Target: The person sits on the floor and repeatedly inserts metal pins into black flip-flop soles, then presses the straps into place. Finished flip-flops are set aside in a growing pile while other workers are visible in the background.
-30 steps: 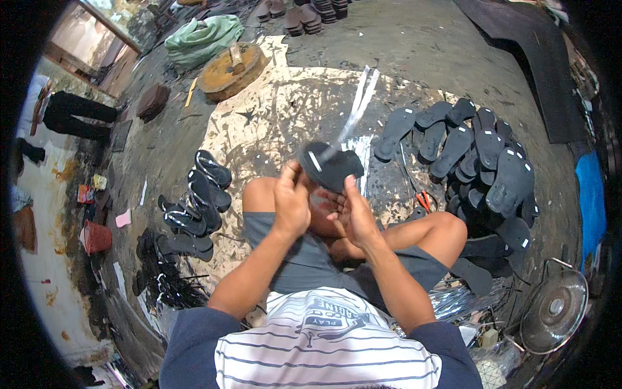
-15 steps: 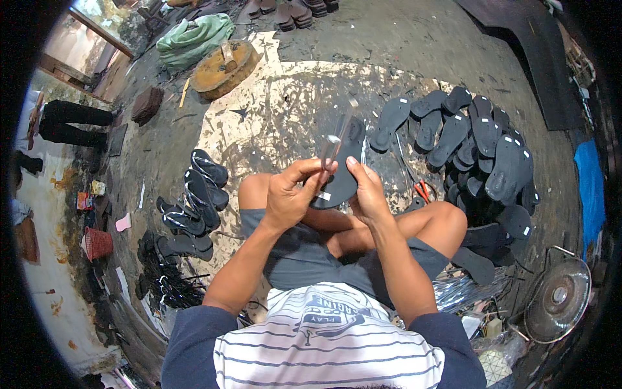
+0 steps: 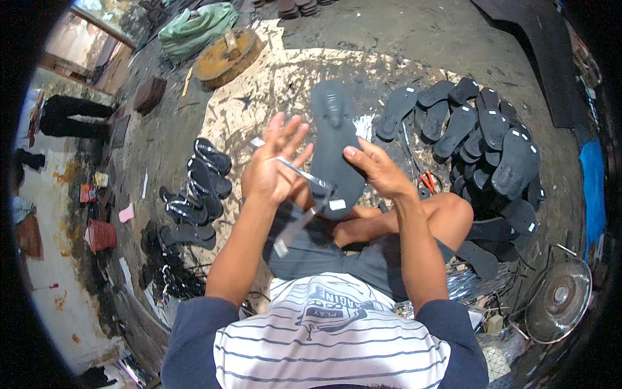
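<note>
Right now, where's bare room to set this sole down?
Mostly bare grey floor lies beyond the loose soles, left of the dark sheet. Crowded: the right, where those soles heap up, and the left around the strapped sandals.

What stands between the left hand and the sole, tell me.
The strap: one branch crosses the gap from the left hand to the sole, ending over the part nearer the person. Whether it touches there, I cannot tell. Nothing else visible stands between.
</note>
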Demonstrator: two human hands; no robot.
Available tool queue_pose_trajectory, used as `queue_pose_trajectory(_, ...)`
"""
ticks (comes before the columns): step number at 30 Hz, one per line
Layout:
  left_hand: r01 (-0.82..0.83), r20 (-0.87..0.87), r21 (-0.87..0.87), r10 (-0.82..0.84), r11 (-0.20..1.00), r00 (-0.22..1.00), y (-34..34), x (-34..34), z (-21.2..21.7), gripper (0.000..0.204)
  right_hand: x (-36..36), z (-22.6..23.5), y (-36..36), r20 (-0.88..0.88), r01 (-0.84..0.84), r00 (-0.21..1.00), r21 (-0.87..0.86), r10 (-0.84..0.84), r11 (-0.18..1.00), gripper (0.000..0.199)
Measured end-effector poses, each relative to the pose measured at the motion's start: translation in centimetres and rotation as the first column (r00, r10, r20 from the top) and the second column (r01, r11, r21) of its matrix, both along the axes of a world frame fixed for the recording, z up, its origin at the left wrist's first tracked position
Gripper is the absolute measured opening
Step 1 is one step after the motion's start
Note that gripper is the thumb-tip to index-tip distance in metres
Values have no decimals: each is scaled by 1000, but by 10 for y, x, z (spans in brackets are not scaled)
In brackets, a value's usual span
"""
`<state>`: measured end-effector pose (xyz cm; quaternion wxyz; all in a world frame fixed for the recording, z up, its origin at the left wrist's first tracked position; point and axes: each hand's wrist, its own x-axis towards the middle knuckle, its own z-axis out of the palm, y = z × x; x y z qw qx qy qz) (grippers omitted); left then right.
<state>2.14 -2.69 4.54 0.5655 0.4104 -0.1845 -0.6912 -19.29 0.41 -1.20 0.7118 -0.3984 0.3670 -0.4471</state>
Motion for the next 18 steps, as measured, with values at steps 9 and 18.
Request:
queue_pose_trajectory(9, -43, -18, -172, 41, 984, 999, -44, 20, -25, 37, 22, -12, 33, -33, 556, 808, -292, -589, 778, 24)
queue_pose_trajectory(18, 234, 238, -172, -190, 957, 952, 29, -11, -18, 13, 28, 28, 8, -262, 490, 775, -325, -575, 809, 19)
